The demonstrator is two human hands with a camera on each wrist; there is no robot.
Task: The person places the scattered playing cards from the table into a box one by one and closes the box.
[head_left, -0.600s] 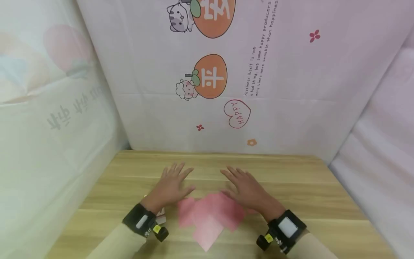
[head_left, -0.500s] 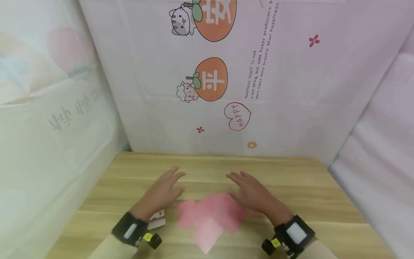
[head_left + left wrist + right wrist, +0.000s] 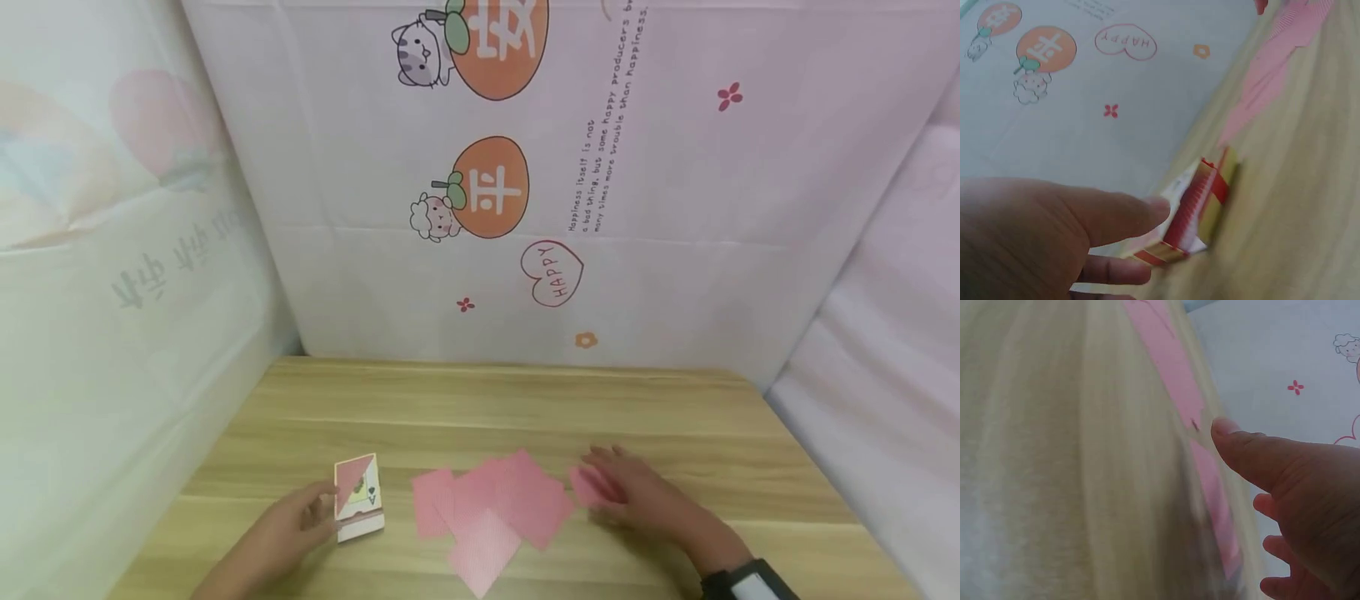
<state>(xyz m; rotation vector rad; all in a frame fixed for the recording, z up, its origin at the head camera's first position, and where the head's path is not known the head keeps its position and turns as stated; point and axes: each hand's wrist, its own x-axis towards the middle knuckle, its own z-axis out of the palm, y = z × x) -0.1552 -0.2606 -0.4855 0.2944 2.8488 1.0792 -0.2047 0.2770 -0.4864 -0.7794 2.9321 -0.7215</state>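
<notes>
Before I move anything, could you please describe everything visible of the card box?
The rectangular card box looks like printed cardboard. Its upper face carries a pink triangle, a yellow patch and an A with a dark spade; a reddish band crosses near its closer end. It appears to lie flat on the table, left of the pink cards and apart from them. The left hand is at its left edge, grip unclear.

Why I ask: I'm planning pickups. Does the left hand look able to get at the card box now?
Probably yes: the left hand is at the left edge of the card box, and the pink cards lie off its right side, leaving the way free.
</notes>
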